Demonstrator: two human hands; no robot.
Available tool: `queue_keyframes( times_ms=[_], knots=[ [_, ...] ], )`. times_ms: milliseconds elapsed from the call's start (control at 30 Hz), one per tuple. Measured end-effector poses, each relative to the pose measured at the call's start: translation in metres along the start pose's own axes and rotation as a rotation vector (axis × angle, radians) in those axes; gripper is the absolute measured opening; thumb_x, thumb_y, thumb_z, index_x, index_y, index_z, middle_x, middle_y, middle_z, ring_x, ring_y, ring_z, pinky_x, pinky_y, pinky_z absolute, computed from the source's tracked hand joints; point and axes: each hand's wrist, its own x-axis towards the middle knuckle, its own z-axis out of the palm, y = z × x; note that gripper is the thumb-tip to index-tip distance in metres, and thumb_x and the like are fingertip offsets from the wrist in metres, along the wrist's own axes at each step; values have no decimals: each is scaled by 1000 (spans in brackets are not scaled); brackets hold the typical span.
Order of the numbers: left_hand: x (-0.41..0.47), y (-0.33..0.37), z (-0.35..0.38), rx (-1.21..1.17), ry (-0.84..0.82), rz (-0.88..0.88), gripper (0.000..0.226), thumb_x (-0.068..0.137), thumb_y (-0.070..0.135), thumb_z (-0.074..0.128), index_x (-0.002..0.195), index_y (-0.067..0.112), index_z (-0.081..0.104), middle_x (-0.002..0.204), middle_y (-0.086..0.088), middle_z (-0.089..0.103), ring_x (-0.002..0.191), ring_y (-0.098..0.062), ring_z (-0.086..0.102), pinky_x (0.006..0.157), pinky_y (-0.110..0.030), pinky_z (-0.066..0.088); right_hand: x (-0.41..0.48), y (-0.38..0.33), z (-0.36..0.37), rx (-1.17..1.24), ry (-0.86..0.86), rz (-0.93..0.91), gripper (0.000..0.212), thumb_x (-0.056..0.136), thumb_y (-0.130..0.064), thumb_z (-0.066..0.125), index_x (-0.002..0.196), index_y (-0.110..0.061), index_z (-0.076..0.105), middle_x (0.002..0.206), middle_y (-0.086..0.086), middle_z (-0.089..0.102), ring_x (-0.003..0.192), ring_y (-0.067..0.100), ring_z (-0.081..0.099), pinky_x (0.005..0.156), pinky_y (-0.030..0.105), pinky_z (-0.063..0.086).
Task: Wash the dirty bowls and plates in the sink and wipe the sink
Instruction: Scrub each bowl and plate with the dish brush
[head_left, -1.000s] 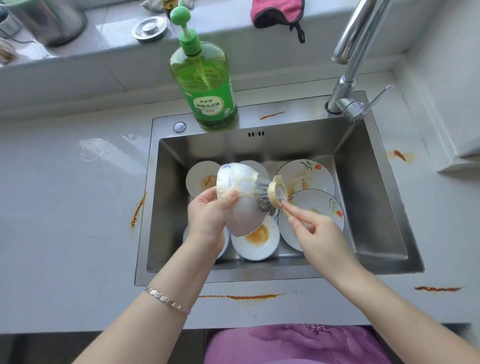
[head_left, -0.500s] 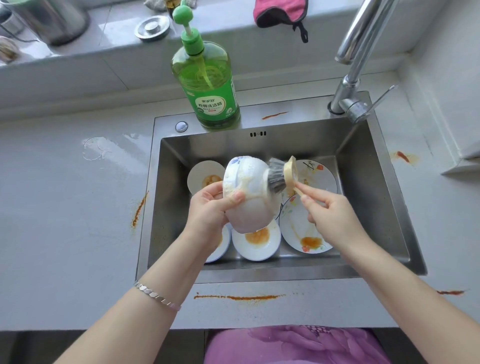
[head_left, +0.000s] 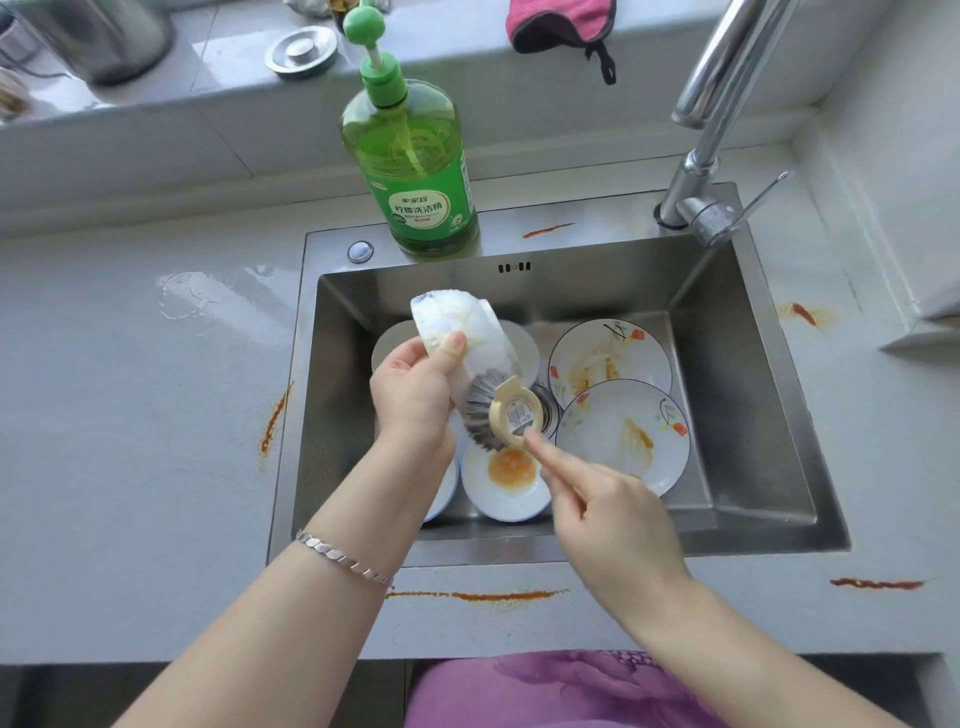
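One bowl (head_left: 467, 338) is all I have in work from the head view. My left hand (head_left: 415, 395) grips it by the rim, tilted and soapy, above the left half of the sink (head_left: 753, 405). My right hand (head_left: 613, 519) holds the round brush (head_left: 498, 415) by its handle, bristles against the bowl's outside. Down in the sink, flowered plates (head_left: 610, 358) at its right and a small dish (head_left: 506, 478) at its front show orange residue. I judge the washing barely begun, with rinsing and wiping the sink still to do. Orange streaks (head_left: 478, 595) mark the counter (head_left: 130, 415) along the sink's front edge.
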Motion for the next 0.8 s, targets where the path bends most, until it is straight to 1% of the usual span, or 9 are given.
queue_keyframes(
  times_ms=[133, 267, 367, 467, 567, 667, 733, 767, 800],
  knots=[
    [-4, 2, 3, 9, -12, -9, 10, 85, 4, 64, 77, 9, 63, 58, 5, 69, 54, -7, 65, 57, -22, 56, 33, 0, -7, -31, 104, 17, 40, 97, -23, 43, 130, -45, 46, 62, -2, 51, 63, 19, 40, 57, 30, 27],
    [-8, 2, 2, -8, -15, -76, 10, 87, 3, 62, 78, 8, 62, 55, 3, 67, 53, -10, 64, 55, -23, 54, 40, -5, -10, -49, 138, -22, 41, 96, -21, 43, 131, -42, 47, 58, -5, 45, 63, 20, 42, 57, 30, 27],
    [-7, 2, -2, -50, 35, -137, 6, 87, 4, 61, 81, 5, 62, 70, -5, 68, 64, -17, 64, 63, -29, 55, 5, -5, 1, -106, 52, -115, 44, 91, -19, 46, 129, -40, 50, 52, -12, 33, 52, 17, 38, 43, 28, 22],
    [-10, -1, -5, -90, 33, -167, 1, 88, 2, 60, 87, 3, 61, 84, -10, 67, 72, -19, 65, 65, -28, 57, 15, 9, -3, -132, 2, -31, 44, 96, -22, 43, 131, -48, 43, 55, -10, 34, 62, 18, 39, 51, 32, 26],
    [-15, -1, -2, -136, 6, -178, 5, 88, 1, 59, 93, 1, 60, 89, -12, 67, 72, -18, 66, 62, -26, 58, 40, 7, -11, -80, 73, 12, 40, 97, -24, 41, 131, -45, 45, 55, -7, 40, 65, 20, 41, 57, 30, 26],
    [-14, 3, -2, -147, 6, -156, 8, 88, 2, 59, 96, 1, 60, 86, -12, 67, 64, -15, 67, 59, -23, 58, 29, -2, -2, -88, 94, -72, 42, 95, -21, 43, 131, -42, 48, 55, -3, 44, 57, 22, 43, 50, 29, 25],
    [-12, 4, -4, -148, 23, -138, 8, 88, 2, 59, 95, 1, 60, 85, -11, 67, 61, -13, 67, 58, -23, 57, 8, -3, 1, -108, 25, -118, 45, 87, -19, 49, 126, -39, 55, 50, -11, 28, 46, 17, 36, 39, 23, 15],
    [-12, 4, -5, -150, 29, -133, 5, 88, 2, 59, 92, 2, 60, 85, -11, 67, 64, -14, 67, 60, -23, 57, 4, 1, 1, -130, 29, -129, 46, 85, -17, 52, 124, -39, 56, 49, -13, 22, 45, 15, 33, 39, 20, 13],
    [-13, 3, -6, -159, 28, -128, 3, 88, 1, 59, 89, 3, 60, 86, -10, 67, 67, -15, 67, 61, -24, 57, 7, 5, 0, -139, 40, -101, 46, 87, -15, 52, 125, -40, 55, 49, -15, 22, 48, 15, 33, 40, 23, 15]
  ],
)
